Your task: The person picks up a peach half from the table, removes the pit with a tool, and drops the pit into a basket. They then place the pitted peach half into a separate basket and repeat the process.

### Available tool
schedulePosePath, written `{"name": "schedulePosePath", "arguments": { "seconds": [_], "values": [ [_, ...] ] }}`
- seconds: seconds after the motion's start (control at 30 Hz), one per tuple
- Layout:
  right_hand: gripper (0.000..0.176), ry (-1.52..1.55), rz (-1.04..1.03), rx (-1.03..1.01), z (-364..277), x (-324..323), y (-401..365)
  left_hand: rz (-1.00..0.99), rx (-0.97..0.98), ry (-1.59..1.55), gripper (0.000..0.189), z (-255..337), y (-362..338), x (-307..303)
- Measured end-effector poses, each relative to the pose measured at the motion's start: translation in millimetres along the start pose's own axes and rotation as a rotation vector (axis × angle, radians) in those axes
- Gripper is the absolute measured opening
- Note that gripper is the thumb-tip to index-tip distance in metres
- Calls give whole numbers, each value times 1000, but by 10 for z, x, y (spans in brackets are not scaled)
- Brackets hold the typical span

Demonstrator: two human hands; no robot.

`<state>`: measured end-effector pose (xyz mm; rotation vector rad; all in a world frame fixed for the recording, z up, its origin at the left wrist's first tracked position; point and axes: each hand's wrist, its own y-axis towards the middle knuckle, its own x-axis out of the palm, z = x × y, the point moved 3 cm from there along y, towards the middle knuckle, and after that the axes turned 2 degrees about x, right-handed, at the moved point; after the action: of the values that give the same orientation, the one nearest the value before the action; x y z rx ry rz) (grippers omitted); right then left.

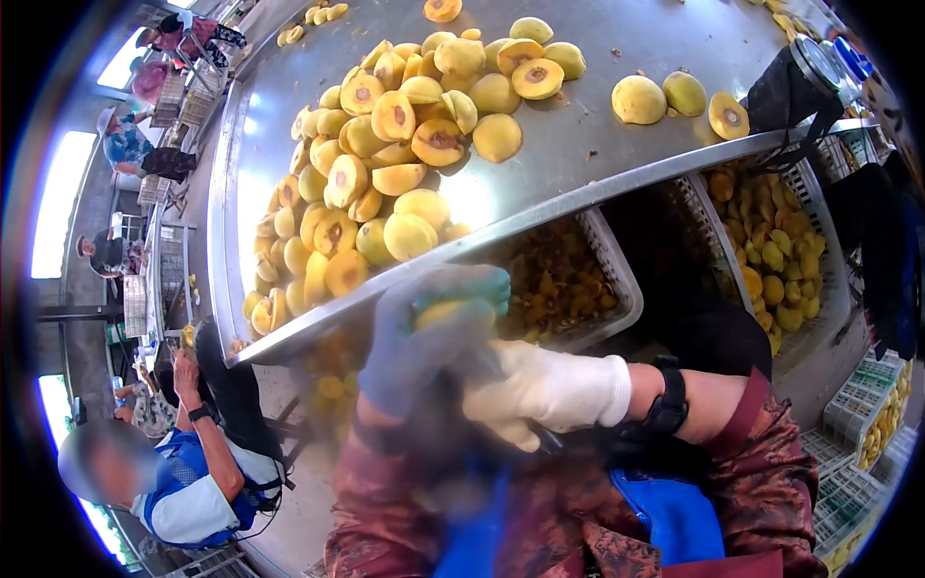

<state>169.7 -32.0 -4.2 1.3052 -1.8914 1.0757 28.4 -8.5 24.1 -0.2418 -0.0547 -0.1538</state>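
Left hand [409,352], blue-gloved, is closed round a yellow fruit [443,312] just below the steel table [597,144] rim. Fruit is judged light, soft, slippery; best cupped at its sides. Right hand [540,390], white-gloved, is fisted beside it, contents blurred

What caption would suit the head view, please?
Gloved left hand holds a yellow fruit, right hand alongside, beside a steel table of peach halves.

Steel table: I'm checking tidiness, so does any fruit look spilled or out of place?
Nothing looks spilled. The halved-fruit pile crowds the table's near rim, and three pieces lie apart from it, all on the table.
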Motion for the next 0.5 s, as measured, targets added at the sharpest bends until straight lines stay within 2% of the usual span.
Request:
{"name": "schedulePosePath", "arguments": {
  "seconds": [0.07,0.1,0.17,0.27,0.33,0.43,0.47,0.5],
  "values": [
    [16,-188,165,-4,-29,53,-1,-45,-52,12,34,48,-22,1],
    [16,-185,139,7,-21,58,2,-67,-77,21,32,67,-31,-4],
    [17,-180,84,30,1,50,18,-72,-3,67,32,28,-44,-49],
    [18,-11,-72,43,67,61,48,-52,122,214,31,-36,-82,-97],
    [18,-98,-45,51,57,63,46,-32,205,250,29,-30,-102,-91],
    [18,-185,-14,91,-54,115,-22,-153,108,227,29,-5,-83,-123],
    [18,-202,-4,107,-80,129,-43,-156,9,145,29,-13,-88,-116],
    [19,-120,-55,101,-63,133,-39,-165,6,145,30,7,-86,-108]
  ]
}}
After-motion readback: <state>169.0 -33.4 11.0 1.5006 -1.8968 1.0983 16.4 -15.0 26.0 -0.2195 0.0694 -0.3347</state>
